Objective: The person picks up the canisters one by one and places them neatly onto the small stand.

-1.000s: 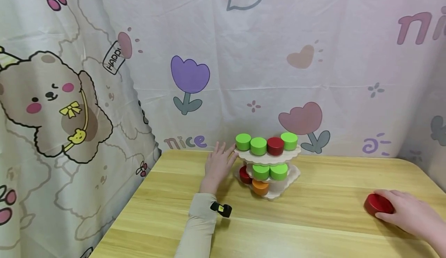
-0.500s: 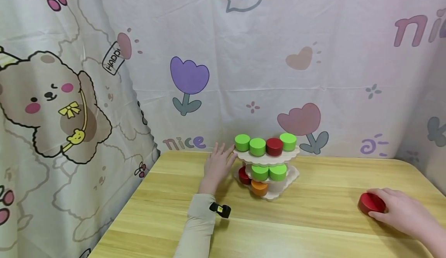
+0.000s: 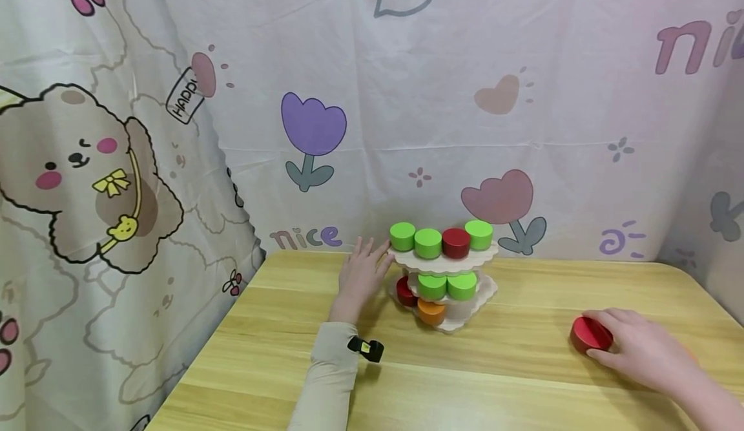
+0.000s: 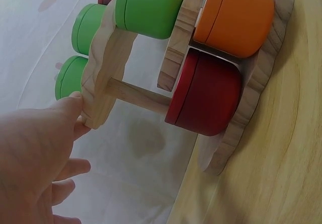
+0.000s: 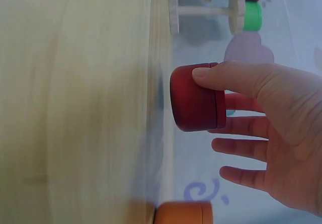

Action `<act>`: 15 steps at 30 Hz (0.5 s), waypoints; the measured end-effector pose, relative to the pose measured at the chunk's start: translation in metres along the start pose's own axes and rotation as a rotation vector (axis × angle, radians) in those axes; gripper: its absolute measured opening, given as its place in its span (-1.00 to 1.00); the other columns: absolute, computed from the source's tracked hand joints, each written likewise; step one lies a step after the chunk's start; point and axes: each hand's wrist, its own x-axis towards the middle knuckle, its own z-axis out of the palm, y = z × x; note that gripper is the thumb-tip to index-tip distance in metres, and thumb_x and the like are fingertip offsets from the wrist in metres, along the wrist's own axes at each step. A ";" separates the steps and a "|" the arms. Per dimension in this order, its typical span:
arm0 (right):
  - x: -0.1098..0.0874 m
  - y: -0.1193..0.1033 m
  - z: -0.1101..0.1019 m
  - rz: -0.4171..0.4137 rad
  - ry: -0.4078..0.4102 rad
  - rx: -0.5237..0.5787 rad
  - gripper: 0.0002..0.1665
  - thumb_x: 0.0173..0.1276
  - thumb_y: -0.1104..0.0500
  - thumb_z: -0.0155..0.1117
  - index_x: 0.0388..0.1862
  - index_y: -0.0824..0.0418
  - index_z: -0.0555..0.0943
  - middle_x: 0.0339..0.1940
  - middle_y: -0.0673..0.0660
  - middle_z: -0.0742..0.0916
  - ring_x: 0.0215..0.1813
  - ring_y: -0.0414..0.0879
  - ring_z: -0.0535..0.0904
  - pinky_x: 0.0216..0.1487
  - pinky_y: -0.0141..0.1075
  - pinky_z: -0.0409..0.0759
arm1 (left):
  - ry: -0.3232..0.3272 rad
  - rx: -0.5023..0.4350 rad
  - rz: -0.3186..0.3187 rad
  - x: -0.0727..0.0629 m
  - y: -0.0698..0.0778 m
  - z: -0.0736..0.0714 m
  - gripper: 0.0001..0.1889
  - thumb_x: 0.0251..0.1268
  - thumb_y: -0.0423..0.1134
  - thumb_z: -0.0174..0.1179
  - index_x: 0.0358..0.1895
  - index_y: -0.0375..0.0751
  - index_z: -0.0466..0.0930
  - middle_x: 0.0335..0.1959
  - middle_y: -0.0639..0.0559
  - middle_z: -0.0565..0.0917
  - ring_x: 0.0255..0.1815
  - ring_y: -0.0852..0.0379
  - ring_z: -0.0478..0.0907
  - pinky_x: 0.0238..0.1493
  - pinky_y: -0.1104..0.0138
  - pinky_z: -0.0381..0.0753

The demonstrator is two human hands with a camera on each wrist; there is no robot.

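Observation:
A tiered wooden stand [image 3: 444, 264] with scalloped shelves stands at the table's back middle. On its top shelf sit green tins [image 3: 428, 243] and a red one [image 3: 456, 243]; lower down are two green tins, an orange tin [image 3: 431, 313] and a dark red tin [image 4: 206, 93]. My left hand [image 3: 361, 279] pinches the top shelf's left edge, thumb above and index finger below in the left wrist view. At the right, my right hand [image 3: 645, 347] grips a small round red tin [image 5: 196, 100] between thumb and fingers, just over the table in the right wrist view.
Another orange tin [image 5: 183, 213] stands on the table, mostly hidden behind the right hand in the head view. A printed curtain [image 3: 407, 95] hangs right behind the wooden table [image 3: 523, 392]. A black strap device [image 3: 366, 348] sits on the left wrist.
My right hand has moved left with the red tin, toward the stand, uncovering a sliver of orange behind it. The left hand keeps its place at the top shelf.

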 end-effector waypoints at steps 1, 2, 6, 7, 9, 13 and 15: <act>0.001 -0.004 0.000 -0.004 -0.005 0.005 -0.23 -0.16 -0.07 0.62 0.05 0.22 0.61 -0.11 0.22 0.72 -0.11 0.16 0.62 -0.19 0.08 0.63 | 0.002 -0.002 0.000 0.000 0.000 0.000 -0.40 0.50 0.30 -0.35 0.47 0.22 0.23 0.56 -0.08 0.14 0.63 -0.14 -0.17 0.52 -0.21 0.00; 0.002 -0.008 -0.001 -0.006 -0.011 0.007 -0.23 -0.16 -0.07 0.62 0.06 0.21 0.61 -0.11 0.21 0.72 -0.10 0.15 0.62 -0.17 0.08 0.63 | 0.003 -0.003 0.000 0.000 0.000 -0.001 -0.40 0.50 0.29 -0.35 0.47 0.22 0.23 0.56 -0.08 0.14 0.63 -0.15 -0.17 0.52 -0.21 0.00; 0.005 -0.022 -0.002 -0.024 -0.025 0.008 -0.23 -0.14 -0.10 0.61 0.07 0.19 0.62 -0.08 0.17 0.73 -0.09 0.12 0.63 -0.14 0.10 0.65 | -0.002 0.000 -0.002 0.000 -0.001 -0.001 -0.41 0.50 0.29 -0.34 0.48 0.23 0.22 0.55 -0.09 0.16 0.62 -0.15 -0.16 0.52 -0.20 0.00; 0.005 -0.025 -0.002 -0.027 -0.022 0.005 -0.23 -0.14 -0.10 0.61 0.07 0.17 0.62 -0.08 0.16 0.73 -0.08 0.11 0.63 -0.13 0.10 0.65 | -0.003 -0.001 -0.001 0.000 -0.001 -0.001 -0.41 0.50 0.29 -0.34 0.48 0.23 0.22 0.55 -0.10 0.16 0.62 -0.15 -0.16 0.52 -0.20 0.00; 0.007 -0.032 -0.002 -0.042 -0.012 0.004 -0.24 -0.15 -0.11 0.62 0.06 0.15 0.63 -0.08 0.14 0.74 -0.08 0.10 0.64 -0.13 0.09 0.66 | -0.003 0.000 0.003 0.001 -0.001 0.000 -0.41 0.50 0.29 -0.34 0.48 0.23 0.22 0.55 -0.11 0.17 0.62 -0.15 -0.16 0.52 -0.21 0.00; 0.012 -0.046 -0.002 -0.073 0.004 0.016 -0.25 -0.16 -0.09 0.63 0.06 0.12 0.63 -0.09 0.09 0.74 -0.08 0.06 0.64 -0.13 0.06 0.66 | 0.000 0.008 0.001 0.001 -0.001 0.001 -0.41 0.50 0.29 -0.34 0.48 0.24 0.22 0.55 -0.09 0.16 0.62 -0.15 -0.15 0.52 -0.20 0.01; 0.016 -0.053 -0.002 -0.093 0.011 0.026 -0.26 -0.16 -0.09 0.63 0.05 0.11 0.63 -0.10 0.06 0.73 -0.09 0.02 0.64 -0.13 0.03 0.67 | 0.001 0.013 -0.001 0.001 -0.001 0.001 -0.41 0.50 0.29 -0.34 0.47 0.25 0.22 0.55 -0.07 0.16 0.62 -0.15 -0.15 0.52 -0.19 0.01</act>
